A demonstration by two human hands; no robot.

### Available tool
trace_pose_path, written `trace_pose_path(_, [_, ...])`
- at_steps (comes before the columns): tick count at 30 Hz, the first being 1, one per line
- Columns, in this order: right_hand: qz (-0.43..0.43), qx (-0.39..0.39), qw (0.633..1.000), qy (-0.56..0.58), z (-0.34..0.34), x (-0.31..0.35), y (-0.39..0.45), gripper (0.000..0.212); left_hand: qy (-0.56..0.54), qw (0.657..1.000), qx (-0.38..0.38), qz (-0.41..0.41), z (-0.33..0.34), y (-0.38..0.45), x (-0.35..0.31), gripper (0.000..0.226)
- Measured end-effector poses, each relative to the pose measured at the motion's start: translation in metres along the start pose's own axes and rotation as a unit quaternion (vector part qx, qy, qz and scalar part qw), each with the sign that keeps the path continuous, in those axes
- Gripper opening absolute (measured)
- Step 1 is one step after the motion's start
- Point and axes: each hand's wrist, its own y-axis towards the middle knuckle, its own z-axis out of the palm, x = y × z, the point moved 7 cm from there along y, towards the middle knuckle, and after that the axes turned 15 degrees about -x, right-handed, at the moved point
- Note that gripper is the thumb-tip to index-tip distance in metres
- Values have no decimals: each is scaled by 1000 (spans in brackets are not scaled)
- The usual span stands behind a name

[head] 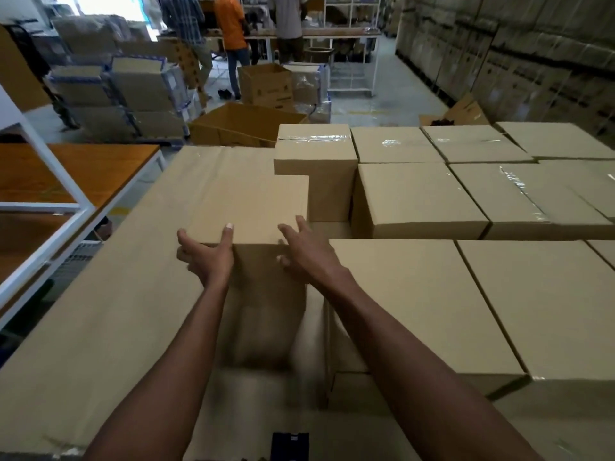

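Note:
A plain brown cardboard box (pixel 246 204) stands in the middle of a stack of like boxes, its near face dropping into a gap. My left hand (pixel 206 254) grips its near top edge, thumb on the top, fingers down the front face. My right hand (pixel 299 251) is at the box's near right corner with fingers spread and straight, touching the edge. Both forearms reach forward from the bottom of the view.
Taped cartons (pixel 416 197) fill the right side; a broad cardboard surface (pixel 100 311) lies left. A wooden table with a white frame (pixel 66 181) stands far left. Open cartons (pixel 246 124) sit on the floor beyond. Three people stand at a far bench (pixel 332 34).

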Motion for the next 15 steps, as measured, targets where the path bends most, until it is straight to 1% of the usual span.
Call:
trace_pose_path(1, [7, -27, 999, 16, -14, -5, -11, 68, 7, 1000, 4, -14, -2, -4, -2, 113])
trace_pose_path(2, [24, -58, 997, 36, -30, -15, -25, 67, 9, 1000, -3, -9, -9, -11, -7, 114])
trace_pose_path(3, [47, -89, 993, 54, -46, -30, -42, 66, 2, 1000, -13, 25, -19, -25, -16, 111])
trace_pose_path(4, [77, -117, 988, 66, -59, -49, -62, 64, -6, 997, -11, 78, -30, -44, -26, 105])
trace_pose_path(5, [110, -138, 982, 66, -70, -72, -83, 63, -12, 992, 22, 125, -37, -70, -34, 100])
trace_pose_path(6, [143, -148, 977, 58, -78, -96, -105, 64, -11, 985, 84, 149, -40, -101, -38, 96])
trace_pose_path(7, [174, -147, 973, 46, -84, -119, -125, 65, 1, 975, 164, 147, -40, -136, -36, 96])
trace_pose_path(8, [198, -137, 970, 29, -88, -139, -143, 69, 23, 960, 243, 134, -38, -170, -30, 100])
trace_pose_path(9, [213, -121, 969, 7, -92, -156, -158, 73, 48, 944, 307, 115, -36, -201, -20, 107])
trace_pose_path(10, [221, -104, 970, -19, -93, -171, -170, 78, 71, 930, 348, 93, -35, -226, -11, 115])
trace_pose_path(12, [230, -71, 968, -70, -94, -190, -187, 89, 92, 915, 389, 50, -35, -254, 10, 125])
trace_pose_path(14, [231, -47, 967, -101, -91, -199, -198, 99, 95, 909, 407, -3, -36, -263, 28, 124])
trace_pose_path(15, [227, -40, 967, -111, -88, -200, -202, 102, 90, 906, 413, -18, -37, -264, 33, 118])
